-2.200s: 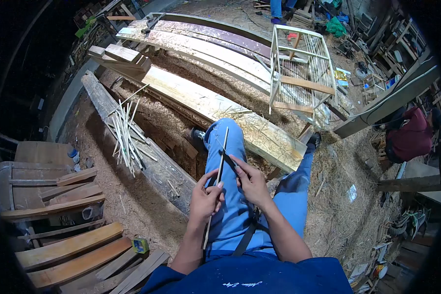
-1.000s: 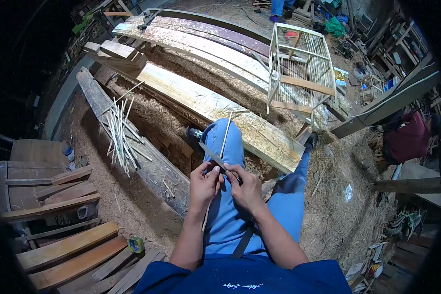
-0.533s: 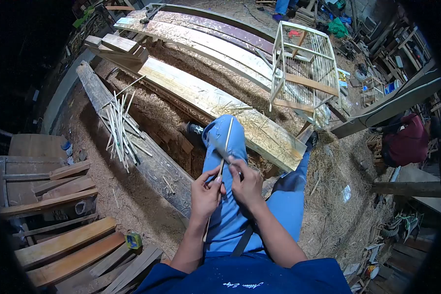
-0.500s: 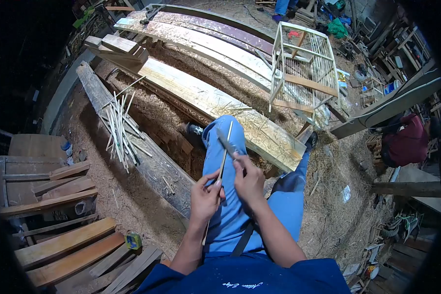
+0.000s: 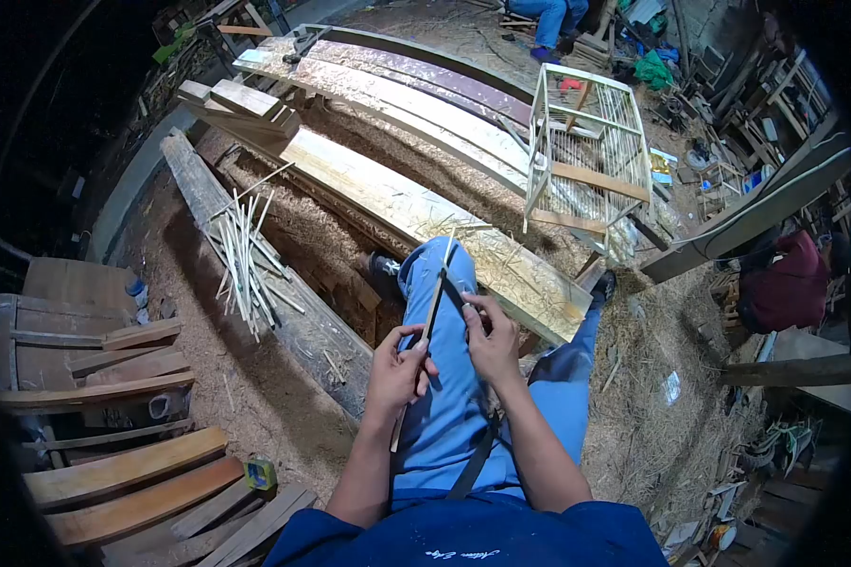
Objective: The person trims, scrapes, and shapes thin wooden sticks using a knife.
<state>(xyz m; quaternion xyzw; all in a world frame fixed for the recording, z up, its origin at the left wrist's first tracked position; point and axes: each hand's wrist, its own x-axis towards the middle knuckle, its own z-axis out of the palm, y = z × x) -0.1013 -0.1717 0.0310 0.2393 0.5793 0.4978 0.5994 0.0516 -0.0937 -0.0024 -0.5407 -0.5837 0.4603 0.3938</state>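
Observation:
Over my raised knee, my left hand (image 5: 398, 376) grips a thin wooden stick (image 5: 435, 304) that slants up past the knee. Closed around the handle end of a dark knife (image 5: 452, 289) is my right hand (image 5: 491, 346), just right of the stick. The blade's upper end meets or crosses the stick near its upper part. A pile of similar thin sticks (image 5: 247, 267) lies on a weathered plank (image 5: 307, 331) to the left.
A long pale beam (image 5: 378, 180) crosses ahead, shavings on its right end. Behind stands a slatted wooden frame (image 5: 588, 151). Wooden slats (image 5: 123, 468) lie lower left beside a tape measure (image 5: 260, 472). A person in dark red (image 5: 787, 283) is at the right; another's blue-clad legs (image 5: 547, 24) show at the top.
My right hand has moved slightly right and down, and the knife tip now sits lower along the stick. The whole view has shifted a little.

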